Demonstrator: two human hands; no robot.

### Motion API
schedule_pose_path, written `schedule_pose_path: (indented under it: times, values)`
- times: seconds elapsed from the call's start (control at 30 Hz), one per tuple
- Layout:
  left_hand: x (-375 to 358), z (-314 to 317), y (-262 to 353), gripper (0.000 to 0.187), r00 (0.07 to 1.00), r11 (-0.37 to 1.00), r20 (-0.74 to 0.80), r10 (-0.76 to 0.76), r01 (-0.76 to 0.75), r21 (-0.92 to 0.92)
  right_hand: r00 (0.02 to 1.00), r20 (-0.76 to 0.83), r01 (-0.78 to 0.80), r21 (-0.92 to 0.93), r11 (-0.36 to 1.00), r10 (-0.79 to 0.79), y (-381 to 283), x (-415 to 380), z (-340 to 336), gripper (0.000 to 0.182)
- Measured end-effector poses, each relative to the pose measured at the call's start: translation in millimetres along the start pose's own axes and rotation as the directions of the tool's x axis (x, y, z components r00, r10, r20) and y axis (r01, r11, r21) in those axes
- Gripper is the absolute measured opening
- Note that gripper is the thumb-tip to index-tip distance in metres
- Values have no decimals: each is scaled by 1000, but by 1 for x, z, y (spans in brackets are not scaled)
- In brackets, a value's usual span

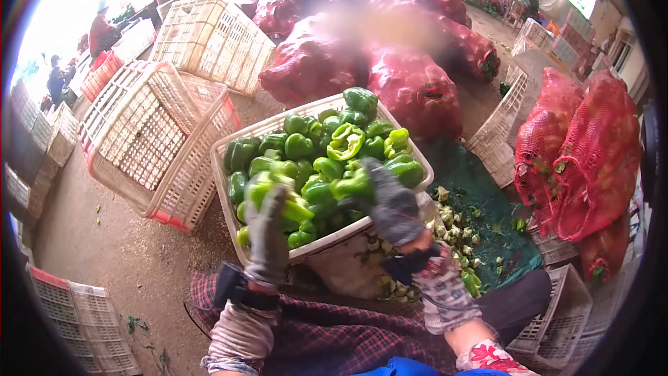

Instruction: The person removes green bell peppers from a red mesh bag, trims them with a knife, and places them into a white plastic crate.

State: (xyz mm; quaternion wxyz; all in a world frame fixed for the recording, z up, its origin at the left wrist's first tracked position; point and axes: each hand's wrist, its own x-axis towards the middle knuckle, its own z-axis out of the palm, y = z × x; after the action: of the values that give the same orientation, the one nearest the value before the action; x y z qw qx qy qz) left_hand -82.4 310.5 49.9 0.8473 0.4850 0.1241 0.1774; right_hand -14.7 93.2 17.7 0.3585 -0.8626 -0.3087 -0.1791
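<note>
A white plastic crate (222,188) full of green peppers (299,146) stands in front of me. My left hand (268,237), in a grey glove, is over the crate's near left part, closed on a light green pepper (263,190) that is blurred by motion. Over the near right part, my gloved right hand (393,205) has its fingers round another green pepper (355,186). An open, hollow pepper (346,141) lies on top of the heap between and beyond my hands.
Empty crates (139,125) are stacked at left, with another crate (83,320) lower left. Red mesh sacks (410,90) lie beyond. More sacks (591,146) stand at right. Pepper cores (452,230) lie on a green cloth (497,202). A person (103,31) sits far left.
</note>
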Motion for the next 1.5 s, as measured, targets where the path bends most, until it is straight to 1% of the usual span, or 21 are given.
schedule_pose_path:
  times: [0.03, 0.07, 0.17, 0.2, 0.23, 0.3, 0.4, 0.5, 0.57, 0.63, 0.67, 0.77, 0.8, 0.83, 0.9, 1.07, 1.17, 1.27, 1.37, 1.43, 1.5]
  values:
    - [-9, 12, -7, 48, 1000, 998, 16, 10, -11, 54, 991, 76, 123, -191, 974, -110, 8, -1, 16, 59]
    - [-19, 20, -15, 52, 996, 987, 80, 44, -56, 153, 893, 412, -108, -198, 974, 183, 5, -2, 25, 57]
    - [-36, 36, -23, 67, 937, 925, 303, 174, -261, 276, 879, 452, -33, -267, 963, 155, 20, -14, 40, 52]
    - [-30, 29, -29, 82, 881, 711, 399, 253, -449, 541, 906, 402, -76, -150, 986, 131, 27, -21, 41, 51]
    - [-28, 30, -32, 87, 822, 597, 452, 345, -564, 571, 936, 335, -105, -30, 994, 109, 27, -19, 36, 50]
    - [-32, 33, -39, 95, 828, 529, 430, 360, -561, 637, 956, 193, -266, 257, 929, 221, 27, -20, 20, 50]
    - [-35, 33, -49, 101, 777, 379, 487, 399, -623, 685, 746, 93, -512, 713, 479, 660, 17, -33, -13, 52]
    - [-40, 37, -62, 100, 700, 317, 618, 357, -713, 625, 690, 599, -695, 705, 140, 406, -16, -53, -53, 49]
    - [-49, 49, -69, 95, 572, 286, 719, 395, -820, 495, 641, 602, -691, 722, 18, 476, -24, -62, -68, 42]
    - [-56, 63, -62, 96, 556, 301, 767, 320, -827, 474, 574, 639, -687, 716, -123, 512, -31, -72, -69, 37]
    - [-54, 68, -60, 98, 537, 380, 795, 280, -823, 422, 462, 645, -672, 703, -235, 608, -31, -80, -69, 33]
    - [-67, 81, -71, 107, 684, 705, 730, -9, -513, 489, 685, 63, -559, 684, 468, 726, 2, -120, -43, 30]
    - [-73, 83, -93, 106, 751, 789, 656, -83, -352, 503, 723, -54, -525, 606, 598, 689, 6, -131, -40, 30]
    - [-82, 92, -96, 97, 743, 932, 573, -347, 203, 301, 746, -98, -509, 553, 660, 658, 1, -135, -41, 31]
    - [-95, 103, -115, 85, 717, 845, 516, -468, 534, 24, 781, -91, -498, 506, 704, 618, -14, -139, -38, 32]
    - [-105, 107, -129, 64, 694, 793, 478, -539, 609, 10, 851, -18, -472, 414, 779, 525, -16, -146, -58, 34]
    - [-112, 108, -136, 55, 675, 780, 479, -561, 625, 32, 814, 231, -580, 259, 773, 533, 15, -158, -80, 36]
    - [-116, 100, -142, 53, 602, 734, 512, -613, 674, 88, 813, 259, -582, 353, 733, 521, 22, -171, -80, 36]
    - [-116, 96, -147, 45, 598, 760, 562, -572, 645, 87, 484, 582, -859, 459, 227, 654, 33, -189, -66, 36]
    - [-112, 90, -132, 55, 543, 669, 492, -681, 734, 117, 715, 421, -698, 376, 610, 558, 13, -181, -74, 32]
    - [-112, 86, -143, 64, 575, 715, 443, -688, 641, 279, 788, 340, -615, 383, 689, 514, 10, -173, -79, 31]
